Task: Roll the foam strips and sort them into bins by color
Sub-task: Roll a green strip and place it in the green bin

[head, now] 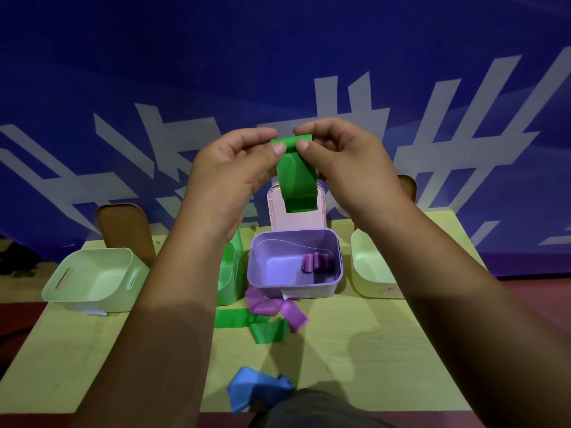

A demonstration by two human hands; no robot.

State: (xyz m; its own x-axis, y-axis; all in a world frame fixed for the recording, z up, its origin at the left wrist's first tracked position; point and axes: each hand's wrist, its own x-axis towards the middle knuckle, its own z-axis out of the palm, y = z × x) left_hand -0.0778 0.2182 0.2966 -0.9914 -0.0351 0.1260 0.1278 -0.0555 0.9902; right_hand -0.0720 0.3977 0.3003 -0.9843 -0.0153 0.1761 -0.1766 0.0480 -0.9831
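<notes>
Green foam strip [296, 177] hangs above the bench [370, 350]. Its top edge is pinched between the fingers [279, 148] of the left hand [228, 174] and the right hand [346, 162], thumbs close together, likely to start a tight curl while the tail dangles free. Below sit the purple bin [295, 285], holding purple rolls [316, 263], and the green bin [231, 273], where I judge this strip belongs. Loose strips [265, 330] wait nearby.

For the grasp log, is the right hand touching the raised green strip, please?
Touching: head view shows the right hand pinching the raised green strip.
</notes>
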